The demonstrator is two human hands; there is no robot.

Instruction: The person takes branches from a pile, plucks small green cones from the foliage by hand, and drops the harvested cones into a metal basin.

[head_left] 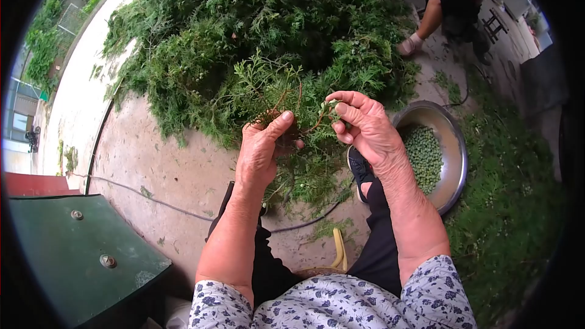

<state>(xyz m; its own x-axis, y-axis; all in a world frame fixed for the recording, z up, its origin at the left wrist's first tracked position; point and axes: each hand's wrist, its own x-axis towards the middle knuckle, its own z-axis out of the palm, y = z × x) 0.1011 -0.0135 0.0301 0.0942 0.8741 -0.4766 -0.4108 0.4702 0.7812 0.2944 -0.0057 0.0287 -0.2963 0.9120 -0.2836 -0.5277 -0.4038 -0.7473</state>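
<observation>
A leafy green sprig (265, 79) with thin brown stems is held in my left hand (261, 146), thumb pressed over the fingers. To its right, my right hand (365, 125) pinches small pale green berries (332, 105) at the end of a brown twig. The two hands are apart, with the twig between them. Beside my right forearm stands a metal bowl (454, 146) holding many round green berries (422, 157). Beyond the hands lies a large heap of green branches (256, 18).
More greenery (512, 189) covers the ground at the right. A dark green panel (79, 250) with metal knobs is at the lower left. A black cable (164, 204) crosses the floor. Another person's leg (429, 18) shows at the upper right, near a small stool (495, 26).
</observation>
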